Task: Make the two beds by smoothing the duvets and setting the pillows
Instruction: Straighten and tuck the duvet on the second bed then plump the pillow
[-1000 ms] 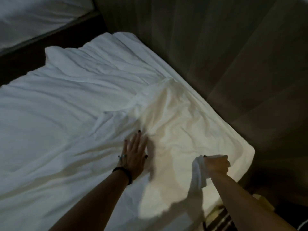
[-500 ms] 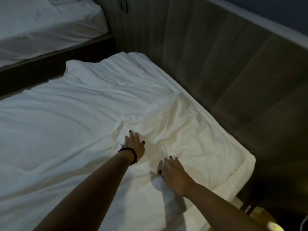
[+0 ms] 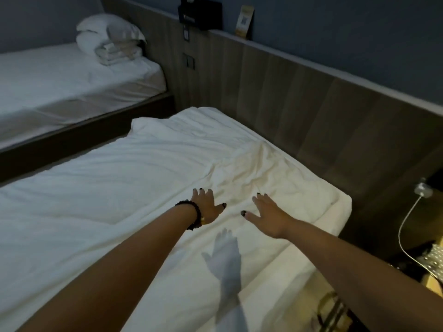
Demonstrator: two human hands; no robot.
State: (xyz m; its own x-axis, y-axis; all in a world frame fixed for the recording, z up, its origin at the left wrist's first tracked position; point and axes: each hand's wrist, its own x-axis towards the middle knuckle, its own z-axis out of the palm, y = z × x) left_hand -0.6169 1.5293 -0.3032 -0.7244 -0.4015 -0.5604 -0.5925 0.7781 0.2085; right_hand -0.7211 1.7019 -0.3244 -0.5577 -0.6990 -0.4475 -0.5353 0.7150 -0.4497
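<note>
We reach both arms out over the near bed's rumpled white duvet (image 3: pixel 119 188), which covers the mattress from the left edge to the corner by the wood-panelled wall (image 3: pixel 311 111). Our left hand (image 3: pixel 208 204), w/ a black bead bracelet (image 3: pixel 191 213) at the wrist, has its fingers straight and a little spread, palm down, gripping nothing; its fingertips look to be on the cloth, though we cannot tell for sure if the palm touches. Our right hand (image 3: pixel 268 216) is just beside it, fingers also straight and fanned, thumb out to the left, nothing held, and it casts a hand-shaped shadow on the duvet nearer to us, so it seems to sit above the cloth. Creases bunch in the duvet just beyond both hands, twd the wall-side edge. A strip of white bedsheet (image 3: pixel 335 212) shows at the right corner past the duvet's hem.

The far bed (image 3: pixel 72 77), across a dark gap at upper left, carries a plump white pillow (image 3: pixel 107 29) at its wall-end corner, w/ a folded pale blanket (image 3: pixel 117 51) touching it in front. A black box (image 3: pixel 201 13) and a small yellow card (image 3: pixel 244 20) stand on the panel's ledge. A white cable (image 3: pixel 405 226) hangs at right.
</note>
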